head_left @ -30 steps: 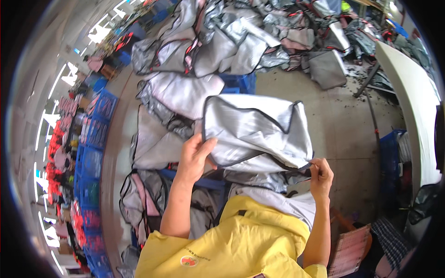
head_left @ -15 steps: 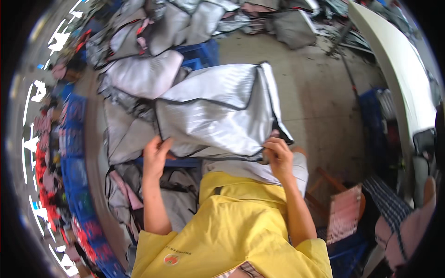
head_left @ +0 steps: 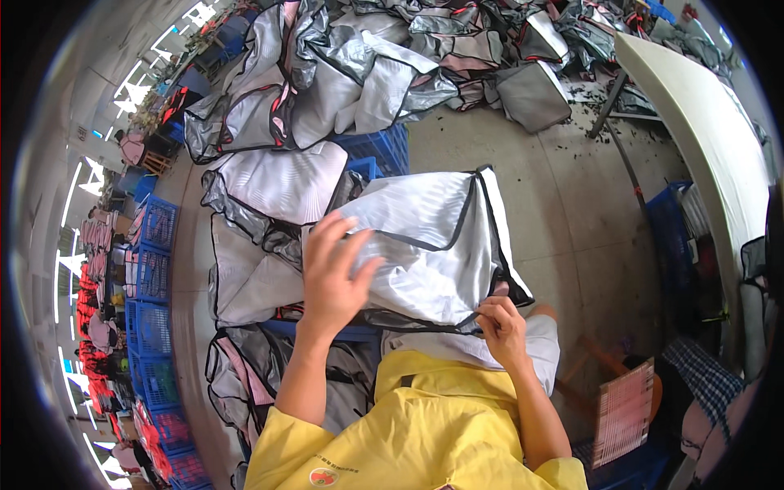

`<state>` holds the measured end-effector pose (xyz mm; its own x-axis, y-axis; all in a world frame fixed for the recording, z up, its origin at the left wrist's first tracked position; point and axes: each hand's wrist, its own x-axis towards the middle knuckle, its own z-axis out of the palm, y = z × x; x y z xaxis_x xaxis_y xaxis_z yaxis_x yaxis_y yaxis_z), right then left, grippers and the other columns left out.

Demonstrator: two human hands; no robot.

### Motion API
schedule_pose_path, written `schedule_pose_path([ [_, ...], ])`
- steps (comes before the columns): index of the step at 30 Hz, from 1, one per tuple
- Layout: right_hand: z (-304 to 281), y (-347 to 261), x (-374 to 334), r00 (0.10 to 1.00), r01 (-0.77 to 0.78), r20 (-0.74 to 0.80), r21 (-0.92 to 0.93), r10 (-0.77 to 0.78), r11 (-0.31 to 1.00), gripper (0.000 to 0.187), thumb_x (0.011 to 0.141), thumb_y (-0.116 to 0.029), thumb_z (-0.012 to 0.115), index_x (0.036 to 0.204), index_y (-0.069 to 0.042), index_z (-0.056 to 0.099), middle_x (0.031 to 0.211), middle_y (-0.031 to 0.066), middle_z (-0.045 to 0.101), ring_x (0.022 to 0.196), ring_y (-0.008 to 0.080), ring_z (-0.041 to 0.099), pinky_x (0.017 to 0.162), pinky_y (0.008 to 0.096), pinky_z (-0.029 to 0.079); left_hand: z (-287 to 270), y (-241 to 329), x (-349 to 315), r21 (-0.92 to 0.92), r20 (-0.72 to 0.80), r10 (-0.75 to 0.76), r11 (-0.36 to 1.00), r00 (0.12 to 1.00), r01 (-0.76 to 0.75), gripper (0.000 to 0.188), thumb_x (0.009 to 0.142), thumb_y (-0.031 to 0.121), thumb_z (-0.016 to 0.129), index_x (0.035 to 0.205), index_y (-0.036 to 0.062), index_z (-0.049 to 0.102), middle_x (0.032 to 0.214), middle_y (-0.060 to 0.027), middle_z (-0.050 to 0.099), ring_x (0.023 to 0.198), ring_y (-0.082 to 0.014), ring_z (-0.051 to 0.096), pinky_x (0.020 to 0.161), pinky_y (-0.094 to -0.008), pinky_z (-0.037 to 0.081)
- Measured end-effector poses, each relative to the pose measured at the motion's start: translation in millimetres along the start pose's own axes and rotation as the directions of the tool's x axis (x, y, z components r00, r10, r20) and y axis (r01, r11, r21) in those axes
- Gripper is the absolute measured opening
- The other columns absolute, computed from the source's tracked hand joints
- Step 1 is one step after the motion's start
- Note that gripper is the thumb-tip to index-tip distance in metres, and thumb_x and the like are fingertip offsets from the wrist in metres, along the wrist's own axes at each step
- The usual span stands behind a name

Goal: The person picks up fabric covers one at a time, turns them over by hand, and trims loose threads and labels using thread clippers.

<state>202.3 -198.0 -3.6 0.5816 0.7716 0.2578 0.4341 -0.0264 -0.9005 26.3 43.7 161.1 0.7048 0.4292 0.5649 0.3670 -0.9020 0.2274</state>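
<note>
Across my lap lies a silver-white fabric piece [head_left: 441, 273] with black bound edges, one flap folded over its far part. My right hand [head_left: 503, 328] is closed in a pinch on the dark edging at its near right corner. Above the left part of the same piece hovers my left hand [head_left: 333, 265], slightly blurred, its fingers spread and holding nothing. The left hand hides part of the piece's left edge. Similar silver-white fabric [head_left: 253, 265] with black edging lies beside it on the left.
Large heaps of silver fabric pieces [head_left: 318, 98] lie ahead. Blue crates [head_left: 388, 151] stand beyond my lap and in a row [head_left: 153, 273] along the left. A white board-like surface [head_left: 694, 114] on a metal leg rises at the right. A slatted chair [head_left: 622, 412] stands lower right.
My left hand has let go of the fabric's left edge and risen over it, fingers spreading. The right hand still pinches the near right corner. The view has shifted.
</note>
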Motion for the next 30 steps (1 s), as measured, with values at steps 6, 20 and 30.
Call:
schedule_pose_path([
  [6, 0.4, -0.7, 2.0, 1.0, -0.002, 0.014, -0.028, 0.003, 1.0, 0.016, 0.084, -0.001, 0.078, 0.099, -0.006, 0.074, 0.102, 0.0089, 0.071, 0.078, 0.0266, 0.07, 0.067, 0.0354, 0.057, 43.5, -31.4, 2.6, -0.218, 0.237, -0.168, 0.951, 0.957, 0.221, 0.019, 0.088, 0.008, 0.077, 0.103, 0.001, 0.067, 0.092, -0.0145, 0.065, 0.089, -0.0354, 0.067, 0.078, -0.0416, 0.053],
  [20, -2.3, 10.3, -8.1, 0.985, -0.15, 0.074, -0.044, 0.153, 0.988, 0.018, 0.085, 0.0, 0.077, 0.102, -0.006, 0.076, 0.108, 0.0064, 0.072, 0.088, 0.0253, 0.072, 0.074, 0.0345, 0.06, 63.3, -12.1, -46.5, -0.394, 0.175, -0.416, 0.801, 0.893, 0.45, 0.012, 0.099, 0.005, 0.064, 0.109, -0.0006, 0.064, 0.087, -0.0189, 0.069, 0.078, -0.0382, 0.069, 0.069, -0.0414, 0.053],
  [30, -11.4, -22.1, 16.3, 0.848, -0.406, -0.096, 0.515, 0.521, 0.755, 0.027, 0.109, -0.018, 0.056, 0.128, -0.001, 0.064, 0.091, 0.0025, 0.071, 0.049, -0.0002, 0.035, 0.043, 0.0201, 0.021, 114.2, 97.3, -70.3, 0.012, 0.36, 0.069, 0.997, 0.93, -0.079, 0.02, 0.087, 0.018, 0.064, 0.103, 0.0054, 0.068, 0.092, -0.0049, 0.06, 0.086, -0.021, 0.066, 0.068, -0.0357, 0.055],
])
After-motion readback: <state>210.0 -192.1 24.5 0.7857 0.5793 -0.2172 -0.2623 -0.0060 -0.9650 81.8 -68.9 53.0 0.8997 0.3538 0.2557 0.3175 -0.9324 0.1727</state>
